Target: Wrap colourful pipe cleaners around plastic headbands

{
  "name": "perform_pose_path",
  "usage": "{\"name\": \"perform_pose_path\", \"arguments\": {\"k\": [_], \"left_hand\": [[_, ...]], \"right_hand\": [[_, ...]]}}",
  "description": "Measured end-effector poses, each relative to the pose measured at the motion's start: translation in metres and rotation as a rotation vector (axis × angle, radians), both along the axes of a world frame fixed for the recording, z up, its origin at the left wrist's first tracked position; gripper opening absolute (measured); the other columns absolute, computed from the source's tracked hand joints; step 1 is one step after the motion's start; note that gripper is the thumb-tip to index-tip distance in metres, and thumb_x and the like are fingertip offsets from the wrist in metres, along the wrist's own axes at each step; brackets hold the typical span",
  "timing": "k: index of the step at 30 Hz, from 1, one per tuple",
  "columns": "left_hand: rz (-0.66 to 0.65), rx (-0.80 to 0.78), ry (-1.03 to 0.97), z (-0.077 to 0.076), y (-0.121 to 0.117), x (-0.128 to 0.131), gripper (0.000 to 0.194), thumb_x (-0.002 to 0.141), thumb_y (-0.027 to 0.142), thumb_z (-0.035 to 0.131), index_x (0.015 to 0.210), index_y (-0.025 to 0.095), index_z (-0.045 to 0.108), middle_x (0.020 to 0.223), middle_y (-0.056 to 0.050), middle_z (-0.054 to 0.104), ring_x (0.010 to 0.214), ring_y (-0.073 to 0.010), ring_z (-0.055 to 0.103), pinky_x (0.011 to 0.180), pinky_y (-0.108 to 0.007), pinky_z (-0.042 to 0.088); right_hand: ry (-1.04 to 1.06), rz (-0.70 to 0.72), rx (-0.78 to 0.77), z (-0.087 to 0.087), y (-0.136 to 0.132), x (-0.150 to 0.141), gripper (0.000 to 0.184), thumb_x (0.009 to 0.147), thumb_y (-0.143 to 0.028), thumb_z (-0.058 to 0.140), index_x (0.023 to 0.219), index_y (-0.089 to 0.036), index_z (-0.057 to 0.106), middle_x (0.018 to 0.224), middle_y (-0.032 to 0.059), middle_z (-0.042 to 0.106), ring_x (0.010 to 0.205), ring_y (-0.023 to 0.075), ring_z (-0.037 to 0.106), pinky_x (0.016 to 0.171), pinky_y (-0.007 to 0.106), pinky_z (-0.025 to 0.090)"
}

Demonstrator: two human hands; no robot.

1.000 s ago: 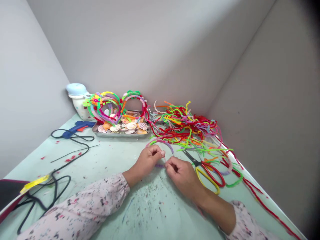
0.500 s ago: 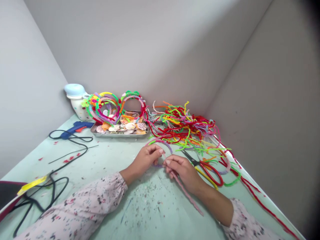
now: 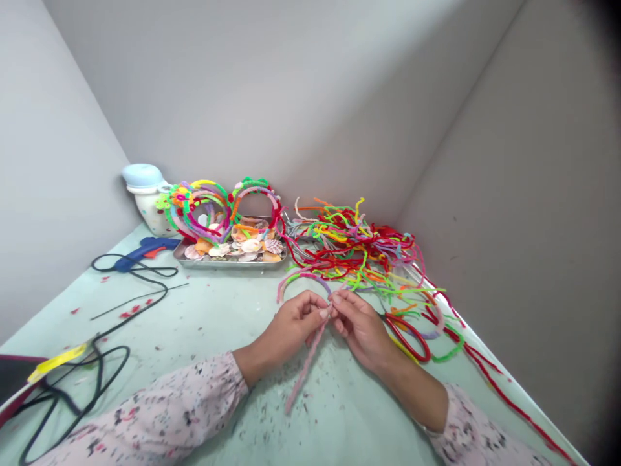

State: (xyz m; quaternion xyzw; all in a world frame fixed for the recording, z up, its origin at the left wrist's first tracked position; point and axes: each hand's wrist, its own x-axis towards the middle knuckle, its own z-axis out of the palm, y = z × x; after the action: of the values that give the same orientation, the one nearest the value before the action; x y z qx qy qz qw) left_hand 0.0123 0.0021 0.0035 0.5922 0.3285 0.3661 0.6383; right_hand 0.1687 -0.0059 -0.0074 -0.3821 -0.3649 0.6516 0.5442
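Note:
My left hand (image 3: 303, 317) and my right hand (image 3: 361, 327) meet fingertip to fingertip above the middle of the table. Both are closed in a pinch on a pink pipe cleaner (image 3: 304, 378), whose long end hangs down toward me from beneath the left fingers. The stretch between my fingertips is mostly hidden. Just beyond the hands lies a headband (image 3: 305, 275) wrapped in pink, green and purple; its lower part is covered by the hands. Beside my right wrist are red-handled scissors (image 3: 411, 336), their blades largely hidden behind the hand.
A metal tray (image 3: 228, 262) of seashells stands at the back, with colourful wrapped headbands (image 3: 255, 188) on it. To its right spreads a tangled pipe cleaner heap (image 3: 359, 243). At left are a blue glue gun (image 3: 140, 251), looping black cord (image 3: 129, 362) and a white jar (image 3: 150, 207).
The pink pipe cleaner's long end has swung from below my right hand, pointing right, to below my left hand, pointing left. My hands have come closer together and shifted slightly right.

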Motion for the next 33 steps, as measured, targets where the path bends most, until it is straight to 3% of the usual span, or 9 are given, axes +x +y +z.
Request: {"name": "perform_pose_path", "arguments": {"k": [8, 14, 20, 26, 30, 33], "left_hand": [[-0.051, -0.037, 0.005, -0.004, 0.001, 0.002, 0.025, 0.081, 0.037, 0.062, 0.088, 0.015, 0.052, 0.067, 0.004, 0.053, 0.047, -0.0054, 0.042, 0.044, -0.018, 0.033], [-0.01, -0.017, 0.058, -0.003, 0.0, 0.001, 0.018, 0.082, 0.032, 0.059, 0.082, 0.016, 0.052, 0.062, 0.005, 0.054, 0.045, -0.0045, 0.04, 0.044, -0.018, 0.031], [-0.031, -0.064, 0.056, -0.002, 0.002, 0.002, 0.024, 0.079, 0.038, 0.061, 0.079, 0.015, 0.053, 0.059, 0.005, 0.054, 0.041, -0.005, 0.041, 0.042, -0.019, 0.032], [-0.057, -0.159, 0.032, 0.002, 0.003, 0.001, 0.03, 0.074, 0.042, 0.067, 0.08, 0.015, 0.056, 0.059, 0.003, 0.057, 0.04, -0.005, 0.042, 0.04, -0.019, 0.032], [-0.141, -0.266, -0.022, 0.008, 0.003, -0.001, 0.029, 0.071, 0.039, 0.071, 0.078, 0.013, 0.058, 0.06, 0.003, 0.057, 0.042, -0.004, 0.041, 0.041, -0.017, 0.03], [-0.112, -0.294, -0.045, 0.008, 0.002, 0.0, 0.029, 0.072, 0.039, 0.071, 0.077, 0.014, 0.058, 0.059, 0.003, 0.057, 0.041, -0.0035, 0.04, 0.041, -0.017, 0.028]], "right_hand": [[-0.074, 0.016, 0.013, 0.0, 0.0, 0.0, 0.025, 0.076, -0.039, 0.071, 0.076, -0.017, 0.059, 0.061, -0.0051, 0.051, 0.048, 0.0055, 0.038, 0.045, 0.02, 0.025], [-0.058, 0.001, 0.002, -0.001, 0.0, 0.0, 0.025, 0.076, -0.039, 0.07, 0.076, -0.018, 0.057, 0.057, -0.0056, 0.047, 0.048, 0.0064, 0.036, 0.045, 0.02, 0.024], [-0.043, -0.016, -0.008, 0.001, 0.0, -0.001, 0.026, 0.074, -0.04, 0.072, 0.075, -0.017, 0.059, 0.063, -0.0037, 0.051, 0.048, 0.0065, 0.038, 0.045, 0.021, 0.025], [-0.001, -0.022, 0.003, 0.0, -0.001, -0.001, 0.023, 0.075, -0.037, 0.072, 0.074, -0.018, 0.059, 0.063, -0.0041, 0.049, 0.051, 0.0066, 0.038, 0.047, 0.02, 0.028], [0.003, -0.032, 0.02, 0.0, -0.002, -0.002, 0.023, 0.076, -0.038, 0.071, 0.073, -0.018, 0.059, 0.064, -0.0039, 0.049, 0.051, 0.0072, 0.039, 0.048, 0.02, 0.03], [0.02, -0.028, 0.016, 0.0, 0.0, 0.0, 0.024, 0.075, -0.038, 0.072, 0.073, -0.018, 0.059, 0.064, -0.0041, 0.05, 0.051, 0.007, 0.041, 0.048, 0.021, 0.031]]}}
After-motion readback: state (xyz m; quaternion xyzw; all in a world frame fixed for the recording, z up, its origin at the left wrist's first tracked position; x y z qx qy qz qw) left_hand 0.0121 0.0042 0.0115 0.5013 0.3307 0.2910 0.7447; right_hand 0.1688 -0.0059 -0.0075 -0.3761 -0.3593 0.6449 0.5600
